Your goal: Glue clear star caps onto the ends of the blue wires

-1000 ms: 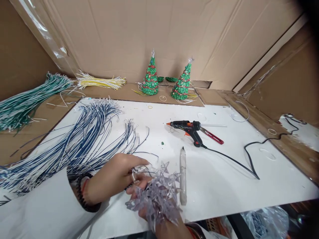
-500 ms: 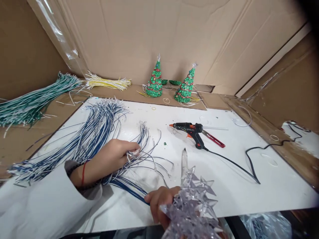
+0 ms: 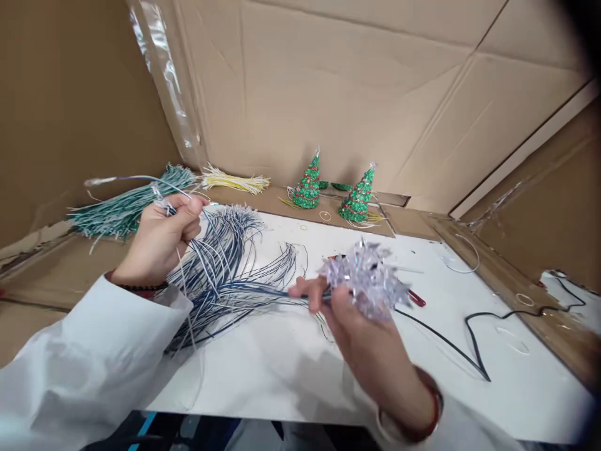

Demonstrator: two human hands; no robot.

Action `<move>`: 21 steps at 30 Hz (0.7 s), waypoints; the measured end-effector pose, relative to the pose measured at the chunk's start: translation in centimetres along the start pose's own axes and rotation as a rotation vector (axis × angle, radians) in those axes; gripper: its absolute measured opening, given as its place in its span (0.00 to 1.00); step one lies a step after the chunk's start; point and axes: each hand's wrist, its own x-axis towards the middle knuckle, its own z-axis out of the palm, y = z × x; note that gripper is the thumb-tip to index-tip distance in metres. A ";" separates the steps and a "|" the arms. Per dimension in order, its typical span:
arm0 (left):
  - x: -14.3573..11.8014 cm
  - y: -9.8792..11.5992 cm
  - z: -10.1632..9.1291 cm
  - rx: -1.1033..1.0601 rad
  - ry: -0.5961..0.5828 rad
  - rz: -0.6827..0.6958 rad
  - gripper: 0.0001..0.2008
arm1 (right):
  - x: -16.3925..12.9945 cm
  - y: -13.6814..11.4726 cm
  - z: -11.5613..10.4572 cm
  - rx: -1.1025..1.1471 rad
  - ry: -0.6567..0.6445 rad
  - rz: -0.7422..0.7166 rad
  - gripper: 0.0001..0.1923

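Observation:
My left hand [image 3: 162, 235] is raised over the left side of the table, pinching a few thin blue and white wires [image 3: 136, 178] with clear tips. Their lengths trail down toward a large blue-and-white wire bundle [image 3: 220, 250] lying on the white board. In my right hand [image 3: 366, 332] is a clear, spiky plastic star ball [image 3: 366, 275], with blue wires running left from it between the fingers. Behind the ball, the hot glue gun is mostly hidden; its orange tip [image 3: 334, 257] shows.
Two small green Christmas trees [image 3: 307, 185] stand at the back by the cardboard wall [image 3: 328, 81]. Green wires [image 3: 117, 210] and yellow wires [image 3: 237, 181] lie at the back left. A black cord [image 3: 469, 326] crosses the right side; a red-handled tool [image 3: 417, 299] shows beside the ball.
My left hand has lifted up and left from the bundle with a few wires. My right hand has brought the star ball up and forward, in front of the glue gun. The view has tilted up.

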 end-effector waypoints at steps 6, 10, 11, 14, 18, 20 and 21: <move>0.2 4.9 -1.0 -0.133 0.205 0.125 0.04 | 5.6 -5.8 0.3 0.128 -0.143 -0.203 0.06; 1.3 6.7 -3.0 -0.104 0.373 0.267 0.09 | 8.9 -7.1 0.8 0.075 -0.156 -0.360 0.09; 1.4 7.1 -3.6 -0.103 0.387 0.291 0.09 | 9.5 -7.4 0.9 0.092 -0.163 -0.386 0.10; 1.3 8.3 -4.8 -0.077 0.425 0.361 0.08 | 10.9 -8.5 0.8 0.166 -0.077 -0.477 0.11; 1.1 9.1 -6.5 0.047 0.541 0.452 0.11 | 12.0 -10.6 -0.9 0.163 -0.013 -0.497 0.13; 1.5 9.0 -7.6 0.120 0.598 0.462 0.12 | 12.4 -11.8 -2.3 0.206 0.044 -0.569 0.14; 1.7 8.8 -8.1 0.157 0.622 0.462 0.13 | 12.6 -12.4 -3.1 0.220 0.063 -0.595 0.14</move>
